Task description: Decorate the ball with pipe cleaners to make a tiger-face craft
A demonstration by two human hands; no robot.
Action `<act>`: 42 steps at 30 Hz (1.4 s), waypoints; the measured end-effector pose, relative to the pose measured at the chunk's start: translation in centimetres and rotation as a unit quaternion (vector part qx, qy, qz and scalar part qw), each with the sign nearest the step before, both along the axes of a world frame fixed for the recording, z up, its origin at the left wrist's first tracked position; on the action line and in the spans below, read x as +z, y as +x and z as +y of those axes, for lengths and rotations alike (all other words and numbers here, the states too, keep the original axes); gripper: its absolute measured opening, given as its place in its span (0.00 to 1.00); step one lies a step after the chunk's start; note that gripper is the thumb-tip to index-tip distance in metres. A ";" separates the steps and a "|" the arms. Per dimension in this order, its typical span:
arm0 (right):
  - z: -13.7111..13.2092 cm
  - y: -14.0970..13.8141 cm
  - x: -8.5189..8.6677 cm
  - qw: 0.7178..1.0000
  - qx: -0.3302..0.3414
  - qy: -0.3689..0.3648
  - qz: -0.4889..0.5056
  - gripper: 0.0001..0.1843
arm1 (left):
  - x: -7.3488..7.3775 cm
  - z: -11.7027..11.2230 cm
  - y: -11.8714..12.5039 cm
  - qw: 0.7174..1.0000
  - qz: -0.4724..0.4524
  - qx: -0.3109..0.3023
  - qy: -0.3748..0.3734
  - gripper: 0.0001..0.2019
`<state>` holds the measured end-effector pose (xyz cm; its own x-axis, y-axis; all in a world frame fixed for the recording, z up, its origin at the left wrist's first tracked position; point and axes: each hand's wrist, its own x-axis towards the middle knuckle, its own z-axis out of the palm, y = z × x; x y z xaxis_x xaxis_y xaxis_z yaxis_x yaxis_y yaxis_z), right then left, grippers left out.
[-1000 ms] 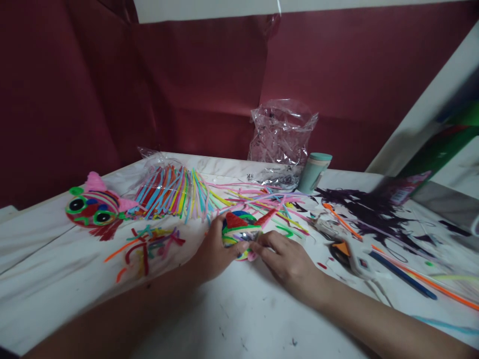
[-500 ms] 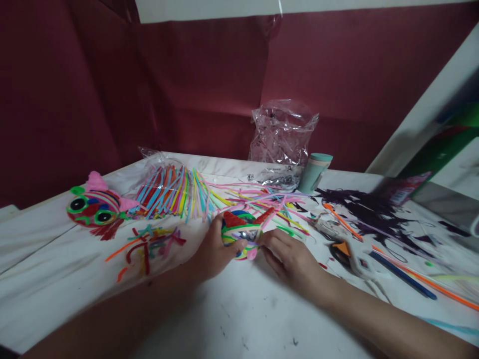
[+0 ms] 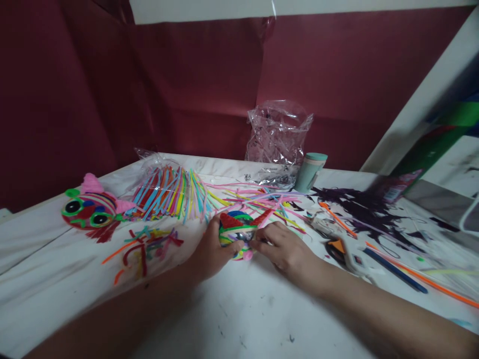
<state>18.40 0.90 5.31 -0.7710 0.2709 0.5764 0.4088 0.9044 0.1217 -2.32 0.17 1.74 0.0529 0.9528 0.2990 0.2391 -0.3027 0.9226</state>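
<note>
My left hand [image 3: 213,249] is wrapped round the left side of a ball [image 3: 237,229] covered in coloured pipe cleaners, its thumb lying across the front. Two red pointed pieces stick up from the ball, and a dark, shiny patch of its surface shows between the coloured rows. At the ball's right side, my right hand [image 3: 282,247] has its fingertips pinched together against the surface; whatever they grip is hidden. A finished-looking pipe-cleaner fish [image 3: 90,207] with big black eyes and pink fins lies at the far left.
Cut pipe-cleaner bits [image 3: 147,249] lie left of my hands. Behind are a bag of pipe cleaners [image 3: 164,192], a clear plastic bag [image 3: 277,134] and a green cup [image 3: 311,172]. Rightward lie dark purple scraps [image 3: 362,212], a hot glue gun [image 3: 352,257] and a blue pipe cleaner [image 3: 394,269].
My right fingertips have shifted slightly left and inward over the ball's front edge. My left hand keeps its hold, and the whole view has moved a little.
</note>
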 end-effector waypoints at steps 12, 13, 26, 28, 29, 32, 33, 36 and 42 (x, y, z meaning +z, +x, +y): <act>1.0 -0.1 -0.6 0.997 -0.027 -0.040 0.067 0.08 | 0.4 0.0 0.3 0.999 -0.001 0.021 -0.033 0.30; 1.1 -0.1 -0.7 0.995 -0.030 -0.055 0.078 0.08 | 0.4 0.0 0.3 0.999 -0.009 0.014 -0.035 0.30; 1.0 -0.8 0.0 0.991 -0.056 -0.092 0.085 0.09 | 0.0 -0.1 0.2 1.000 -0.012 0.011 -0.024 0.31; 1.2 -0.8 0.0 0.990 -0.057 -0.098 0.081 0.09 | 0.0 0.0 0.1 0.999 -0.010 0.008 -0.032 0.31; 1.2 -0.8 -0.1 0.990 -0.058 -0.101 0.081 0.09 | 0.0 0.0 0.1 0.999 -0.011 0.008 -0.037 0.31; 1.3 -0.8 -0.2 0.989 -0.061 -0.107 0.085 0.09 | 0.1 0.0 0.1 0.999 -0.013 0.006 -0.049 0.34; 1.3 -0.8 -0.2 0.988 -0.061 -0.110 0.087 0.09 | 0.1 0.0 0.2 0.999 -0.013 0.008 -0.049 0.35; 1.2 -0.8 -0.1 0.987 -0.063 -0.123 0.087 0.07 | 0.3 0.0 0.2 0.999 -0.013 0.009 -0.044 0.37; 1.0 -1.1 0.1 0.986 -0.063 -0.129 0.085 0.08 | 0.7 -0.2 0.6 0.999 -0.003 0.017 -0.034 0.39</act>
<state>17.33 1.92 5.39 -0.6201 0.5128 0.5937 0.5140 0.8373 -0.1863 -1.72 -0.03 2.45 0.0190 0.9721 0.2339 0.2420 -0.2314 0.9423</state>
